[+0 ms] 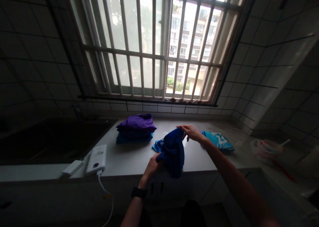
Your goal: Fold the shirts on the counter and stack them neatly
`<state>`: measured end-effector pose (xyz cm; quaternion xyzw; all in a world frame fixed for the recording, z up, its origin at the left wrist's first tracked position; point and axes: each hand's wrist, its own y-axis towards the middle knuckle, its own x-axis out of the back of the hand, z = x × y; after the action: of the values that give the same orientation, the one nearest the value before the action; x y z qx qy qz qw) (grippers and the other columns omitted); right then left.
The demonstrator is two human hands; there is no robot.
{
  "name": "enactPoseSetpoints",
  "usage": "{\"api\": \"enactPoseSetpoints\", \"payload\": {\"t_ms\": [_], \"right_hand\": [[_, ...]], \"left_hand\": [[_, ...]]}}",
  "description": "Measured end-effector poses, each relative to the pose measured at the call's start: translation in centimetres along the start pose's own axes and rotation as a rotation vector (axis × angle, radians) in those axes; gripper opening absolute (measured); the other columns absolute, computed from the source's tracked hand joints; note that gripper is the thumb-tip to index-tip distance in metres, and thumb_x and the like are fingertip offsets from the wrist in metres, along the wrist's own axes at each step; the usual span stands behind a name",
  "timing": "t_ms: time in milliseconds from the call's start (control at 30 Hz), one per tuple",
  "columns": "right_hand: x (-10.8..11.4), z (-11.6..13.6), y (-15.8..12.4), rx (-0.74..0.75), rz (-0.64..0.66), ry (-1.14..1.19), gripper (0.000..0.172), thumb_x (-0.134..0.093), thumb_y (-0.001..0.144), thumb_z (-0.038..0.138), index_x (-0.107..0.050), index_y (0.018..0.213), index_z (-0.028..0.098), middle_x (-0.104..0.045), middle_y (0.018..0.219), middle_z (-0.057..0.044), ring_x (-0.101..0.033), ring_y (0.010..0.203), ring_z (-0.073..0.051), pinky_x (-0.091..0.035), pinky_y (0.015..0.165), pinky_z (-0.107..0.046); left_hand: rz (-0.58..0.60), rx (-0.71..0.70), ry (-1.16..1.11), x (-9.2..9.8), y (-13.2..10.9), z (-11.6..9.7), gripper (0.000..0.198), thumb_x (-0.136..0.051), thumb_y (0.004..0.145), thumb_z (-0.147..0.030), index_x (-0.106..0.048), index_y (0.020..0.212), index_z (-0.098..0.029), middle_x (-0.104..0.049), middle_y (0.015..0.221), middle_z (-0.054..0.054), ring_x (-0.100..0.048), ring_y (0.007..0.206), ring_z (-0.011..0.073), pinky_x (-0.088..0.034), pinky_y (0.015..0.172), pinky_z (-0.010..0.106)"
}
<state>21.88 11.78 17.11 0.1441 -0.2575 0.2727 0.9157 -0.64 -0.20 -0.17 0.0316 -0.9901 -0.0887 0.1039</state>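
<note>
A dark blue piece of cloth, perhaps a garment, hangs bunched between my hands above the front edge of the white counter. My left hand, with a dark watch on the wrist, is closed on its lower left part. Up at the top corner, my right hand pinches the cloth. Some lighter blue printed fabric shows behind it on the counter. To the left sits a stack of folded cloth, purple on top and blue below. A turquoise printed cloth lies beyond my right forearm.
A white power bank with a cable and a small white box lie at the counter's left front. The dark sink is farther left. At right stands a clear plastic tub. A barred window rises behind.
</note>
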Motion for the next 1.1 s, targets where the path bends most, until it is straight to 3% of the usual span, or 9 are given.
{"api": "enactPoseSetpoints", "payload": {"t_ms": [67,200,267,367,567,633,767,1000,1100], "right_hand": [[1.2,0.0,0.1,0.029,-0.020,0.147,0.049,-0.051,0.099,0.054,-0.070,0.123,0.016,-0.072,0.078,-0.005,-0.070,0.061,-0.017,-0.050,0.047,-0.022],[3.9,-1.5,0.7,0.116,-0.589,0.079,0.048,-0.046,0.100,0.044,-0.060,0.139,0.019,-0.074,0.105,-0.010,-0.072,0.097,-0.023,-0.061,0.084,-0.036],[4.4,-3.0,0.8,0.014,-0.714,-0.109,0.052,-0.049,0.097,0.033,-0.052,0.147,0.019,-0.068,0.125,-0.013,-0.066,0.117,-0.027,-0.052,0.105,-0.044],[3.7,-5.7,-0.1,-0.071,-0.564,-0.336,0.068,-0.053,0.090,0.022,-0.039,0.156,0.019,-0.052,0.147,-0.017,-0.054,0.134,-0.030,-0.041,0.116,-0.047],[-1.7,-9.4,-4.3,-0.143,0.333,-0.481,0.105,-0.084,0.070,0.035,-0.031,0.160,0.026,-0.034,0.164,-0.014,-0.035,0.149,-0.034,-0.034,0.120,-0.046],[-3.9,-10.0,-5.8,-0.256,0.476,-0.568,0.127,-0.094,0.055,0.036,-0.027,0.162,0.026,-0.022,0.168,-0.018,-0.024,0.153,-0.042,-0.032,0.120,-0.052],[-6.4,-10.6,-8.3,-0.213,0.394,-0.689,0.134,-0.095,0.052,0.025,-0.021,0.163,0.023,-0.011,0.168,-0.026,-0.013,0.153,-0.049,-0.029,0.118,-0.064],[-5.8,-9.9,-11.8,0.095,0.205,-0.463,0.062,-0.057,0.079,0.003,-0.066,0.135,0.027,-0.066,0.138,-0.008,-0.062,0.126,-0.028,-0.047,0.109,-0.041],[-4.5,-9.0,-11.9,0.112,0.195,-0.174,0.043,-0.054,0.085,0.013,-0.074,0.122,0.024,-0.075,0.119,-0.006,-0.070,0.111,-0.025,-0.053,0.102,-0.039]], "left_hand": [[-0.041,-0.002,-0.013,0.1,-0.1,-0.2,0.042,-0.063,0.083,-0.051,-0.070,0.110,-0.019,-0.074,0.110,0.011,-0.067,0.105,0.0308,-0.051,0.096,0.042],[-0.198,-0.026,-0.082,0.1,0.1,0.3,0.052,-0.058,0.087,-0.046,-0.059,0.131,-0.018,-0.071,0.118,0.013,-0.067,0.107,0.0297,-0.052,0.094,0.042],[-0.258,-0.059,-0.103,0.1,0.3,0.7,0.058,-0.061,0.085,-0.049,-0.056,0.135,-0.018,-0.067,0.130,0.015,-0.063,0.117,0.0306,-0.050,0.100,0.043],[-0.266,-0.048,-0.173,-0.1,0.6,1.2,0.065,-0.064,0.083,-0.060,-0.057,0.133,-0.020,-0.062,0.139,0.016,-0.061,0.124,0.0317,-0.052,0.099,0.042],[-0.167,0.022,-0.321,-0.3,0.6,0.6,0.077,-0.063,0.076,-0.078,-0.065,0.123,-0.017,-0.071,0.121,0.015,-0.071,0.098,0.0277,-0.059,0.075,0.036],[-0.129,0.019,-0.323,-0.3,0.5,0.4,0.077,-0.062,0.076,-0.080,-0.068,0.117,-0.015,-0.074,0.106,0.013,-0.071,0.091,0.0265,-0.058,0.074,0.035],[-0.141,0.062,-0.314,-0.3,0.4,0.7,0.082,-0.060,0.074,-0.083,-0.070,0.113,-0.013,-0.074,0.094,0.011,-0.070,0.084,0.0254,-0.056,0.072,0.035],[-0.184,0.146,-0.375,-0.3,0.4,0.5,0.082,-0.062,0.071,-0.083,-0.072,0.111,-0.012,-0.077,0.102,0.015,-0.071,0.092,0.0298,-0.056,0.076,0.038],[-0.272,0.112,-0.418,-0.2,0.4,0.1,0.075,-0.071,0.067,-0.079,-0.075,0.100,-0.012,-0.078,0.097,0.014,-0.070,0.095,0.0304,-0.056,0.079,0.037]]}}
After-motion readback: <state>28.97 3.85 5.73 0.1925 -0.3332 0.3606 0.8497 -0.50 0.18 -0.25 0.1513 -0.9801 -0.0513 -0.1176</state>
